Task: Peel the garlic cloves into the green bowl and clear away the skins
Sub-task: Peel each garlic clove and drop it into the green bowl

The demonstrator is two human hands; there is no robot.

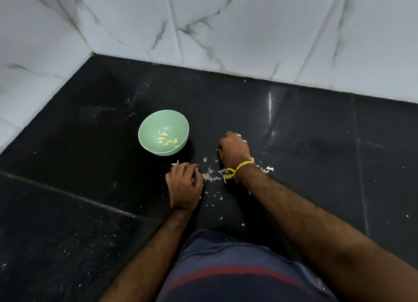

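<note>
Green bowl sits upright on the black countertop, a bit left of centre, near the corner of the white marble-pattern wall tiles. Peeled garlic cloves lie loose in the bowl's bottom, several pieces, pale yellow. Both hands are down on the counter in front of the bowl, backs to the camera. Left hand is just below and right of the bowl, not touching it; fingers curled under toward the palm with the tips at the skins; whether it actually holds anything, can't tell, palm side hidden. Right hand is right of the bowl, apart from it, fingers curled down onto the surface, knuckles up; a ring shows on one finger; again can't tell whether anything sits under the fingers. Yellow thread band is tied round the right wrist, loose end hanging to the left. Garlic skins are scattered on the counter between the two hands and around the right wrist, white flakes, with smaller bits trailing toward the person. One flake lies just beside the left hand's knuckles, near the bowl's base. Dark blue shirt with a red stripe fills the bottom edge.
</note>
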